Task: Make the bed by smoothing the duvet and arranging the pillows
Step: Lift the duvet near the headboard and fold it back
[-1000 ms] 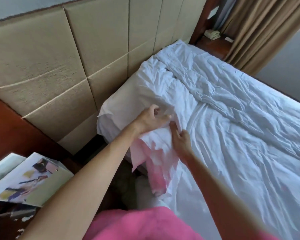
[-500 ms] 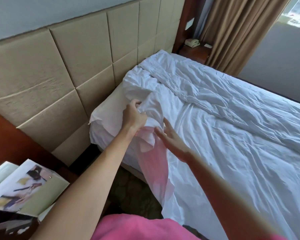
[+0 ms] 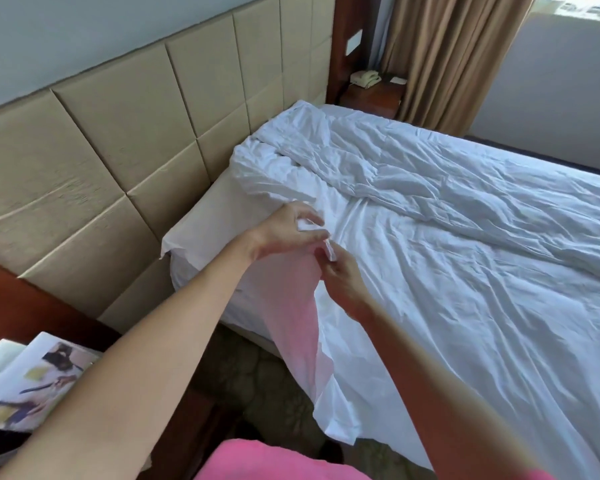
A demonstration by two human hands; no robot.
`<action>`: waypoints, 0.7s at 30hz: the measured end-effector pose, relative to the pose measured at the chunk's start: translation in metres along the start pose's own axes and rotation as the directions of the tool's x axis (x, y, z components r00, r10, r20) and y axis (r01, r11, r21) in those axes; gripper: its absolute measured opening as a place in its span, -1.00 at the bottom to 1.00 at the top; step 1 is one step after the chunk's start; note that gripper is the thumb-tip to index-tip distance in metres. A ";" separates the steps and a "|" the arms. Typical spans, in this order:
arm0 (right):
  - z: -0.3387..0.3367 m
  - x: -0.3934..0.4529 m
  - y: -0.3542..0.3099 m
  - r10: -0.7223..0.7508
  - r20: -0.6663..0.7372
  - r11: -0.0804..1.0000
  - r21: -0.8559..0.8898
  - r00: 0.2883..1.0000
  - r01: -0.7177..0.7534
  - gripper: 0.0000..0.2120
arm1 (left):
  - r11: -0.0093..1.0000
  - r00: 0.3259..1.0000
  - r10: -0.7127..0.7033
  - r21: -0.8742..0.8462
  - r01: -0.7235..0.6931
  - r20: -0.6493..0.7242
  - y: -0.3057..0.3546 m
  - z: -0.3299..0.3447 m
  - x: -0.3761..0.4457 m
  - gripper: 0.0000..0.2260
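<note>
While the white duvet (image 3: pixel 465 244) lies rumpled across the bed, its near corner is lifted at the bed's edge beside the padded headboard (image 3: pixel 136 140). Both hands hold that corner: the left hand (image 3: pixel 284 233) has its fingers curled round a bunch of the fabric, and the right hand (image 3: pixel 343 282) pinches the edge just below it.

One head-worn view, ours alone.
We look forward and down, close over our left hand (image 3: pixel 284 233) and right hand (image 3: pixel 343 282).
</note>
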State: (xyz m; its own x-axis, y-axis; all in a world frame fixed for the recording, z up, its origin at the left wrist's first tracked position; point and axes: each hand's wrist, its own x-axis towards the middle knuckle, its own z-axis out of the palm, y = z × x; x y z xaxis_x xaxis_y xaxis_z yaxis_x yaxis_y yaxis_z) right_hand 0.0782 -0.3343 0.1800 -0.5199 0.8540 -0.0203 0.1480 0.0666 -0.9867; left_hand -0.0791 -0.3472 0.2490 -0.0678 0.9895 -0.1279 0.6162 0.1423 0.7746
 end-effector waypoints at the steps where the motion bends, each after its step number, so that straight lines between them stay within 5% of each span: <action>1: -0.005 0.004 0.002 -0.002 -0.012 0.999 -0.049 1.000 0.002 -0.77 | 0.998 0.999 -0.004 0.062 0.002 0.037 0.001 -0.004 0.001 -0.62; 4: -0.020 0.010 0.000 -0.013 0.019 0.996 -0.086 1.000 0.015 -0.70 | 0.940 0.984 -0.027 0.340 -0.036 0.179 0.009 -0.019 0.009 -0.55; 9: -0.051 0.017 -0.009 -0.091 0.120 0.952 -0.280 0.989 0.122 -0.75 | 0.754 0.970 -0.029 0.643 -0.138 0.242 0.029 -0.025 0.025 -0.90; 12: -0.064 0.017 -0.011 -0.098 0.141 0.939 -0.314 0.985 0.138 -0.78 | 0.654 0.979 0.019 0.738 -0.165 0.201 0.033 -0.017 0.033 -0.69; 18: -0.076 0.014 -0.009 -0.120 0.069 0.972 -0.198 0.990 0.131 -0.80 | 0.902 0.997 0.057 0.424 -0.075 0.054 0.029 0.001 0.040 -0.97; 21: -0.071 0.012 -0.004 -0.098 -0.052 0.994 -0.059 0.994 0.095 -0.77 | 0.983 0.982 0.123 0.157 -0.100 -0.143 0.041 0.001 0.042 -0.87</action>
State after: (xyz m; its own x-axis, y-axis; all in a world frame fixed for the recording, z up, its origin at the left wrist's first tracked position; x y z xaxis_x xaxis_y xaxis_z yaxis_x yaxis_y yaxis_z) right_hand 0.1309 -0.2873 0.1954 -0.4879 0.8687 0.0853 0.1470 0.1781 -0.9730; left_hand -0.0557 -0.2997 0.2746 -0.1031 0.9930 0.0577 0.7353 0.0370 0.6768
